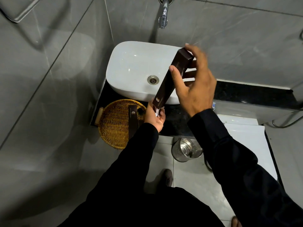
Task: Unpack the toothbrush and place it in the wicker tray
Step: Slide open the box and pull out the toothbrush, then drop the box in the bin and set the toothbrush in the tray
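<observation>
Wicker tray (114, 126), on the dark tabletop (173, 118) just left of the left hand: it already carries a second brown box (132, 118) and a small dark round item, too small to identify. Left hand (155, 117), below the lower end of the box (172, 79): fingers closed on a white piece emerging from the box mouth, probably the wrapped toothbrush (157, 112), though most of it is hidden inside. Box: tilted, lower end at the left hand, upper end over the sink (131, 66). Right hand (195, 82), at the upper half of the box: thumb on the near face, fingers curled behind, gripping it. Step in hand, as judged: extraction of the toothbrush. Next move calls for a straight pull along the box axis while the right hand holds firm, then a short carry leftward to the tray.
</observation>
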A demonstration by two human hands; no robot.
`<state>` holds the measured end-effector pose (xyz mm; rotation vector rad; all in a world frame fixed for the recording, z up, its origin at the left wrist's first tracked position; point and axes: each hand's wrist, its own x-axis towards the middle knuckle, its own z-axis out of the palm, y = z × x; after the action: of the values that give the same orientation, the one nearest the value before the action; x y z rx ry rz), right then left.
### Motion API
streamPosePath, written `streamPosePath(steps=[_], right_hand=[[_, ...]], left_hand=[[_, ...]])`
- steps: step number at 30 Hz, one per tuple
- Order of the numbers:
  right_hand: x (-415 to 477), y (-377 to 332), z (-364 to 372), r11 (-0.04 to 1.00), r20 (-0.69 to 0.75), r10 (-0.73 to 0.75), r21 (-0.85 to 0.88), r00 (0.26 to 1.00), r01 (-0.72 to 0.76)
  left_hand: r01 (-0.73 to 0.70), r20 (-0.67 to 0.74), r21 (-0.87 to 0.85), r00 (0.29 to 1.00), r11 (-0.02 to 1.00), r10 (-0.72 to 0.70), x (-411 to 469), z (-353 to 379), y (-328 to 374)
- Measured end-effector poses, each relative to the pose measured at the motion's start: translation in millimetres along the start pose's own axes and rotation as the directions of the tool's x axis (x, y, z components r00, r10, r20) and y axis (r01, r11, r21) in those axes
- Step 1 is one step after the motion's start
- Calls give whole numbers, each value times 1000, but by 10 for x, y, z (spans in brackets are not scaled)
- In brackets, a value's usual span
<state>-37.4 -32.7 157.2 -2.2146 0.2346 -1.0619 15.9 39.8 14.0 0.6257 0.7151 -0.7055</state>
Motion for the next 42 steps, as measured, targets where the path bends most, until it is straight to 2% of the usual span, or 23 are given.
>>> streamPosePath(steps=[5, 10, 15, 18, 20, 23, 25, 27, 29, 32, 35, 38, 40, 42], right_hand=[[120, -112, -39, 999, -68, -41, 8, 997, 42], [234, -222, -86, 997, -155, -39, 59, 987, 49], [370, -243, -128, 978, -279, 131, 196, 951, -77], [400, -221, -129, 919, -308, 307, 343, 900, -196], [424, -189, -126, 816, -286, 470, 501, 835, -288], [453, -98, -97, 531, -123, 717, 733, 686, -425], [436, -35, -49, 344, 32, 799, 795, 600, -500], [384, 11, 9, 175, 181, 833, 809, 522, -561], [310, 69, 64, 68, 292, 842, 777, 454, -626], [159, 201, 103, -73, 402, 845, 739, 352, -670], [23, 394, 69, -241, 464, 864, 723, 197, -648], [-188, 645, 7, -345, 448, 889, 793, 97, -502], [-436, 853, -52, -332, 375, 927, 852, 29, -405], [-783, 1051, -126, -272, 262, 962, 895, -78, -354]], left_hand=[[-12, 7, 124, 1000, 992, 11, 6, 11, 50], [-39, -22, 152, 999, 988, 43, -11, 1, 90], [-61, -105, 161, 991, 985, 78, 4, -54, 164], [-96, -125, 122, 986, 988, 112, 1, -91, 249], [-109, -116, 114, 986, 988, 122, 11, -144, 332], [-115, -65, 156, 990, 981, 127, 22, -229, 441], [-124, -32, 178, 991, 976, 132, 22, -267, 491], [-131, 0, 205, 991, 970, 134, 17, -283, 518], [-137, 29, 211, 991, 968, 134, 1, -276, 530], [-177, 67, 254, 984, 951, 165, -41, -242, 529], [-224, 89, 287, 974, 931, 207, -69, -201, 505], [-220, 99, 273, 975, 937, 200, -70, -163, 476], [-224, 109, 277, 974, 935, 201, -50, -144, 447], [-246, 138, 315, 967, 917, 212, -25, -130, 396]])
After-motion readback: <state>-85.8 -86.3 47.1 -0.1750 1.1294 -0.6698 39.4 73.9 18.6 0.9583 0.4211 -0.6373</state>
